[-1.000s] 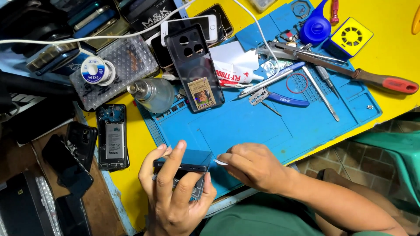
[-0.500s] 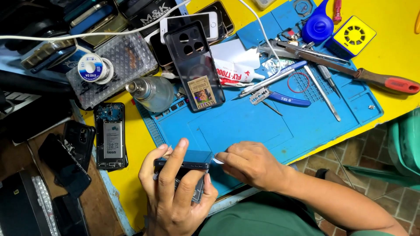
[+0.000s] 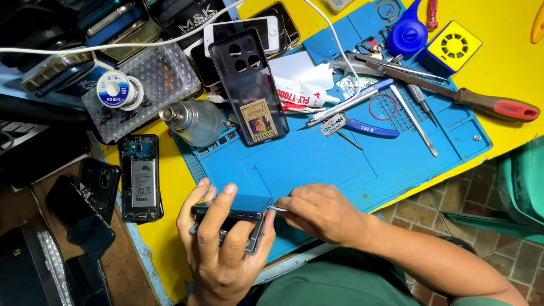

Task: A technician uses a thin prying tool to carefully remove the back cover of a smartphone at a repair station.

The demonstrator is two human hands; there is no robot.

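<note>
Low in the frame, a little left of centre, a dark phone (image 3: pixel 231 207) is held on edge over the near rim of the blue work mat (image 3: pixel 317 164), its long axis running left to right and its narrow side face turned up toward the camera. The left hand (image 3: pixel 218 249) comes up from the bottom edge and wraps the phone from below, thumb and forefinger curled over the top edge and the other fingers closed behind it. The right hand (image 3: pixel 320 212) reaches in from the lower right, forearm slanting across the corner, fingers pinched shut on a thin pale tool (image 3: pixel 276 208) whose tip meets the phone's right end; what kind of tool it is cannot be told. Just left of the hands an opened phone with its battery showing (image 3: pixel 139 177) lies upright on the yellow table (image 3: pixel 510 73). Above, mid-frame, a dark phone back cover (image 3: pixel 249 85) lies tilted on the mat beside a small glass bottle (image 3: pixel 192 120). Toward the upper right lie tweezers (image 3: pixel 416 119), a blue-handled cutter (image 3: pixel 362 127) and a red-handled screwdriver (image 3: pixel 481 102), all well apart from the hands.
</note>
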